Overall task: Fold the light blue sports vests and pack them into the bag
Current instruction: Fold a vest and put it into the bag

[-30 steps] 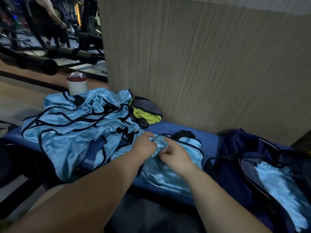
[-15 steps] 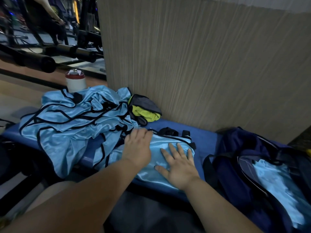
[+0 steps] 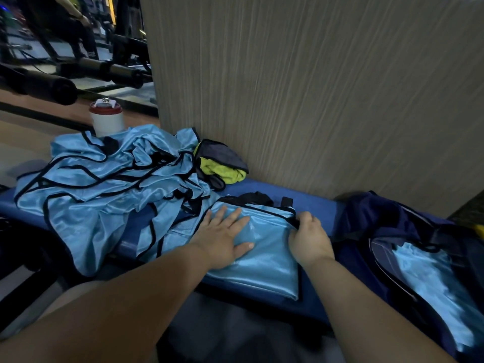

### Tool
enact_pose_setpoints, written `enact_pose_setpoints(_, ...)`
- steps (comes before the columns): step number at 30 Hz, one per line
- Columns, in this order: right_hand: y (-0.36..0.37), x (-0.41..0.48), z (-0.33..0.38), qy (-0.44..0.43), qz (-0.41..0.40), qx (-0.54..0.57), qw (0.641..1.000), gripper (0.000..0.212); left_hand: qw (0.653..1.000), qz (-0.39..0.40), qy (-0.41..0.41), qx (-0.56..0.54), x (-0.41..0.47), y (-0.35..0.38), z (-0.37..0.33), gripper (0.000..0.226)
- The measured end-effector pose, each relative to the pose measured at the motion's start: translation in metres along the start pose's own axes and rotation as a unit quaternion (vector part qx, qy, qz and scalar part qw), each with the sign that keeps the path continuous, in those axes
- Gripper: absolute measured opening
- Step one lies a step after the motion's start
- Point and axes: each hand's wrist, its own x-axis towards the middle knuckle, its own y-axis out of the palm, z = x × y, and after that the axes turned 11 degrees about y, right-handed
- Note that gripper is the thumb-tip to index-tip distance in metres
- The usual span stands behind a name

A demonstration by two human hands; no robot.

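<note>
Where the folded vest (image 3: 264, 260) lies on the bench (image 3: 309, 203), I have both hands on it. The left hand (image 3: 222, 237) rests flat on its left half, palm down and fingers spread, with the fingertips pointing toward the wall (image 3: 314, 87). The right hand (image 3: 309, 239) is at the vest's right edge, near the far corner. Its fingers are curled and grip the fabric at the black trim. The vest sits between the two hands, directly under the left one and just inside the right.

From my view, the vest's long axis runs from the wall toward me. Its black-trimmed end points at the wall and its smooth end reaches the bench's near edge. It lies flat, with the right side edged in black.

To the left, the pile (image 3: 91, 184) of unfolded vests sprawls across the bench, touching the folded one and hanging over the front. To the right, just beside the right hand, the dark bag (image 3: 372, 221) stands open with another light blue vest inside.

The bench is padded and blue, and it is set against a beige ribbed wall. A yellow and grey cloth (image 3: 222, 166) is bunched at the foot of the wall. A white bottle (image 3: 106, 119) with a red lid stands behind the pile. Beyond it I see a wooden floor and dark gym machines (image 3: 52, 82).
</note>
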Motion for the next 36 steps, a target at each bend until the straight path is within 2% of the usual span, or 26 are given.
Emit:
enact_pose_setpoints(8, -0.018, 0.028, 0.0, 0.04, 0.076, 0.06, 0.994, 0.035, 1.0, 0.002, 0.004, 0.004, 0.003, 0.005, 0.004, 0.084)
enact_pose_setpoints(12, -0.016, 0.034, -0.001, 0.041, 0.077, 0.11, 0.99, 0.014, 1.0, 0.002, 0.007, 0.001, 0.003, 0.007, 0.006, 0.087)
enact_pose_setpoints(14, -0.015, 0.038, -0.001, 0.043, 0.09, 0.118, 0.988, 0.012, 1.0, 0.004, 0.008, -0.003, 0.003, 0.007, 0.006, 0.089)
enact_pose_setpoints(18, -0.014, 0.046, -0.004, 0.021, 0.121, 0.097, 0.988, 0.024, 1.0, 0.01, 0.011, -0.009, 0.003, 0.005, 0.007, 0.088)
enact_pose_setpoints(23, -0.022, 0.051, -0.008, 0.05, 0.186, 0.303, 0.933, 0.026, 1.0, 0.005, 0.015, -0.001, 0.001, 0.006, 0.007, 0.092)
enact_pose_setpoints(26, -0.027, 0.056, -0.006, 0.071, 0.19, 0.348, 0.915, 0.024, 1.0, -0.007, 0.021, 0.002, 0.0, 0.007, 0.007, 0.096)
enact_pose_setpoints(28, -0.03, 0.058, -0.002, 0.071, 0.189, 0.345, 0.917, 0.023, 1.0, -0.011, 0.023, 0.003, 0.001, 0.008, 0.007, 0.096)
enact_pose_setpoints(31, -0.032, 0.062, 0.006, 0.05, 0.151, 0.261, 0.952, 0.034, 1.0, -0.007, 0.023, 0.008, 0.001, 0.008, 0.007, 0.092)
enact_pose_setpoints(33, -0.027, 0.069, 0.008, 0.02, 0.097, 0.098, 0.99, 0.042, 1.0, -0.007, 0.021, 0.007, 0.001, 0.008, 0.007, 0.091)
enact_pose_setpoints(34, -0.022, 0.072, 0.009, 0.004, 0.077, -0.016, 0.997, 0.044, 1.0, -0.006, 0.021, 0.008, 0.001, 0.008, 0.007, 0.091)
enact_pose_setpoints(36, -0.014, 0.073, 0.011, -0.004, 0.048, -0.159, 0.986, 0.046, 1.0, -0.004, 0.018, 0.008, 0.002, 0.008, 0.007, 0.092)
